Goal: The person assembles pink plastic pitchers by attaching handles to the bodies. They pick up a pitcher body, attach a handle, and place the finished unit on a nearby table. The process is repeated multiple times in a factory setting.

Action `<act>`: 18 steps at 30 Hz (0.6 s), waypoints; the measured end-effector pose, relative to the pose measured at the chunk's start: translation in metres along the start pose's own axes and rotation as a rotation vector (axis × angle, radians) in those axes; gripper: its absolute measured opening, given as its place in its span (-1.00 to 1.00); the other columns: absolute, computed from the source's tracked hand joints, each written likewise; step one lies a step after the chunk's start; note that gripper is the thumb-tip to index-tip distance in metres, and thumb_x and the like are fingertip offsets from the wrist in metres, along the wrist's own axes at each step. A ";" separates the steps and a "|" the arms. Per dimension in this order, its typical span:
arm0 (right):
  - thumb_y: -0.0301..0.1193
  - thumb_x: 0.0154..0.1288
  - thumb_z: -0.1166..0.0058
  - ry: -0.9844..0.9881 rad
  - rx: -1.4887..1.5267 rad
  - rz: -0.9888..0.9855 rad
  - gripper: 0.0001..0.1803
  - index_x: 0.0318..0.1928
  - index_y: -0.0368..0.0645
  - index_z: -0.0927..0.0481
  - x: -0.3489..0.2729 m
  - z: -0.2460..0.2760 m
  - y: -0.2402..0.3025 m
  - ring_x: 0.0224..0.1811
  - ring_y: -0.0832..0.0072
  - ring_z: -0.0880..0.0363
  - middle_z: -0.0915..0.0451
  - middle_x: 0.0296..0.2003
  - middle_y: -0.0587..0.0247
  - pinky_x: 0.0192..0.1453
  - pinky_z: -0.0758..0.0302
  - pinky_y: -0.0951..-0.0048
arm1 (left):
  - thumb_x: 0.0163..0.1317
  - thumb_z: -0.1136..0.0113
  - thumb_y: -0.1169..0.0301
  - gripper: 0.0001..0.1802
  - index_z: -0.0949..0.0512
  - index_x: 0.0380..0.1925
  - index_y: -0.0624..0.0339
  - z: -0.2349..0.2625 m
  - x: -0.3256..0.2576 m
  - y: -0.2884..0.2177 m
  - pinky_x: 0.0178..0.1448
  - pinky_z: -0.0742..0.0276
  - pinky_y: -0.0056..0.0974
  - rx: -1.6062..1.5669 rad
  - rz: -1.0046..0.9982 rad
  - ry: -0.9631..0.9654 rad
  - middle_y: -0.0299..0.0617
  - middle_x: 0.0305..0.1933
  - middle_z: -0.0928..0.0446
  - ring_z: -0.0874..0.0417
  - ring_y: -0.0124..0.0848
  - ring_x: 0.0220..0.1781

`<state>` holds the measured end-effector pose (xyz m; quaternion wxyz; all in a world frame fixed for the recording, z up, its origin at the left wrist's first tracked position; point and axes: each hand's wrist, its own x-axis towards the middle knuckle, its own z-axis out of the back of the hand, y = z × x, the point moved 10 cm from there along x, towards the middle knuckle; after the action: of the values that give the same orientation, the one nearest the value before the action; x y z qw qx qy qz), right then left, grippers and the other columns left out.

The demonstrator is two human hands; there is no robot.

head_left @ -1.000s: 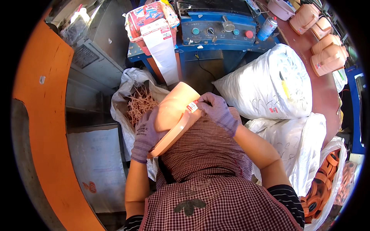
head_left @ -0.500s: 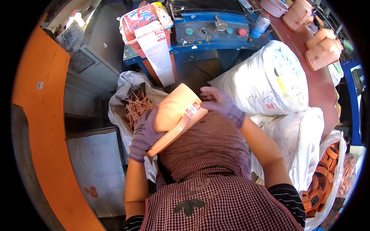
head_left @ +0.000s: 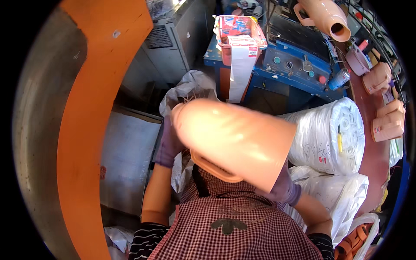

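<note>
A peach plastic jug (head_left: pixel 236 141) with a side handle (head_left: pixel 216 169) lies sideways in front of my apron, raised close to the view. At its narrower left end my left hand (head_left: pixel 170 141), in a purple knit glove, is closed on it. My right hand (head_left: pixel 284 188), in a matching glove, grips the wide right end from below. The jug hides most fingers of both hands. Behind its left end stands an open white sack (head_left: pixel 190 82) with thin peach plastic scraps inside.
A pink basket (head_left: pixel 225 54) with a label strip (head_left: pixel 240 76) hanging from it stands beside a blue control panel (head_left: pixel 299 71). White wrapped bundles (head_left: pixel 312 143) are at right, near more peach jugs (head_left: pixel 388 125). An orange machine frame (head_left: pixel 82 143) rises at left.
The jug has come up closer to the view and turned, so its printed label no longer shows. My right hand moved from beside its wide end to beneath it. The view shifted left.
</note>
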<state>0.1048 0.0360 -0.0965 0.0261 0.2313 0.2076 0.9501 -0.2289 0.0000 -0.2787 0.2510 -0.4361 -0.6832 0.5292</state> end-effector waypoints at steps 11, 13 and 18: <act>-0.19 0.24 -0.17 0.340 -0.176 -0.124 -0.48 0.14 -0.19 -0.52 -0.042 -0.059 -0.044 0.30 0.13 -0.41 -0.55 0.13 0.08 0.43 -0.29 0.09 | -0.04 -0.46 -0.22 0.29 0.05 0.55 0.06 -0.106 0.052 -0.174 0.35 -0.45 0.13 -0.620 -0.387 0.628 -0.05 0.16 -0.45 -0.44 0.02 0.23; -0.17 0.20 -0.21 0.328 -0.149 -0.178 -0.48 0.10 -0.19 -0.53 -0.052 -0.055 -0.050 0.28 0.10 -0.42 -0.54 0.11 0.07 0.40 -0.30 0.08 | -0.13 -0.55 -0.19 0.38 0.09 0.55 0.05 -0.111 0.055 -0.188 0.30 -0.49 0.15 -0.598 -0.370 0.675 -0.07 0.13 -0.45 -0.45 0.01 0.19; -0.25 0.24 -0.23 0.136 -0.014 -0.365 -0.61 0.02 -0.16 -0.59 -0.069 -0.031 -0.070 0.17 0.14 -0.51 -0.55 0.08 0.11 0.30 -0.39 0.09 | -0.21 -0.58 -0.22 0.45 0.12 0.56 0.04 -0.114 0.064 -0.204 0.23 -0.54 0.10 -0.544 -0.380 0.727 -0.09 0.08 -0.50 -0.47 0.00 0.13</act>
<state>0.1493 0.0782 -0.1791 0.1854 0.1250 0.2409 0.9444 -0.2362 0.1009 -0.0585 0.4426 -0.5097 -0.7323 0.0901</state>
